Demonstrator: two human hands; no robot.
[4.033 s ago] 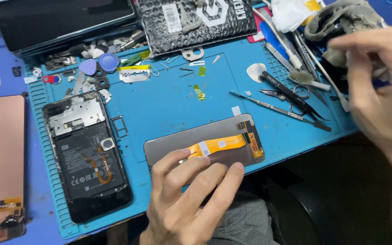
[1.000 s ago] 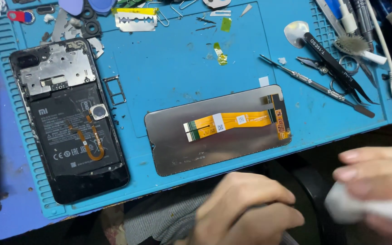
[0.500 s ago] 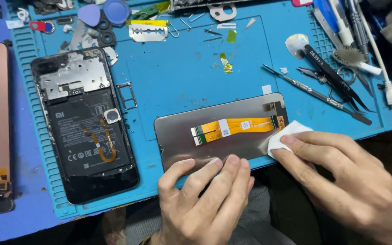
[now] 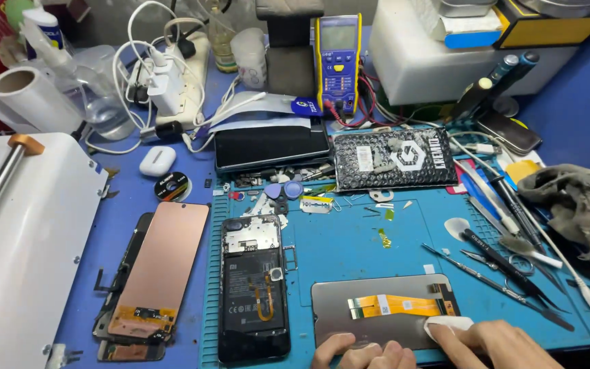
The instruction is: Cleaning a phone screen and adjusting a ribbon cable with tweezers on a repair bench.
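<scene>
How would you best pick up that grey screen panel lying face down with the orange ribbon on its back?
Take the screen panel by its long edges, coming from above at the bare left part. It lies flat on the blue mat, and the orange ribbon cable runs across its right half, probably delicate. The left hand presses the near edge; the right hand holds a white wipe there.

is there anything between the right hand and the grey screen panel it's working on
Only a small white wipe: the right hand presses it onto the lower right corner of the grey rectangular screen panel. The left hand rests directly on the panel's near edge.
</scene>
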